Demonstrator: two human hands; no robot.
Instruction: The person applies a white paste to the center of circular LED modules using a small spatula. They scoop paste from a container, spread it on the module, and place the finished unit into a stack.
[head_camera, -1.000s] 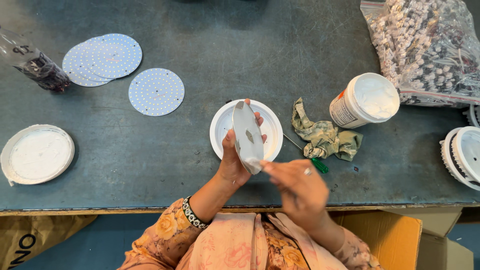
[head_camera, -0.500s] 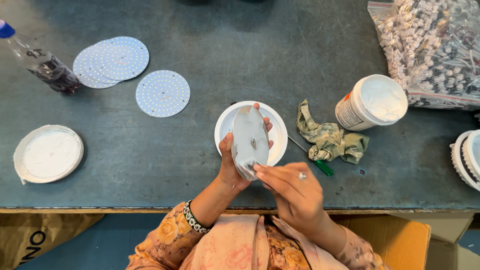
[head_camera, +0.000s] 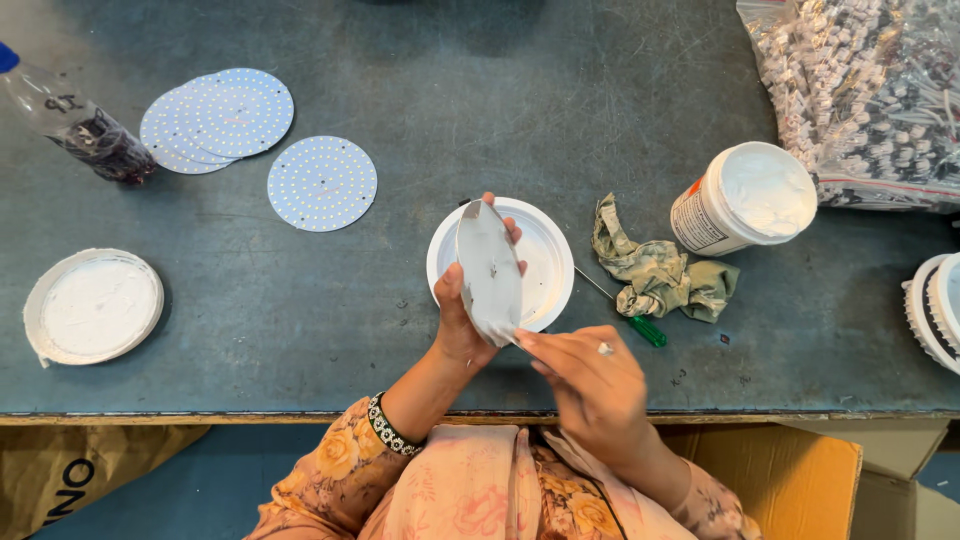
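The left hand (head_camera: 462, 325) pinches a round grey disc (head_camera: 489, 272) on edge, tilted, over a white dish (head_camera: 548, 262) near the table's front edge (head_camera: 250, 415), while the right hand (head_camera: 590, 375), fingers pressed together, touches the disc's lower rim at 5 o'clock. At 3 o'clock lie a crumpled rag (head_camera: 655, 272) and a green-handled screwdriver (head_camera: 640, 328), then a white tub (head_camera: 745, 198) with an orange-marked label, and at 1 o'clock a clear bag (head_camera: 860, 90) of small white parts. Open tabletop spreads toward 12 and 9 o'clock, with dotted white discs (head_camera: 322, 184) at 10 o'clock, a dark-filled bottle (head_camera: 75, 125) and a white lid (head_camera: 95, 305) far left.
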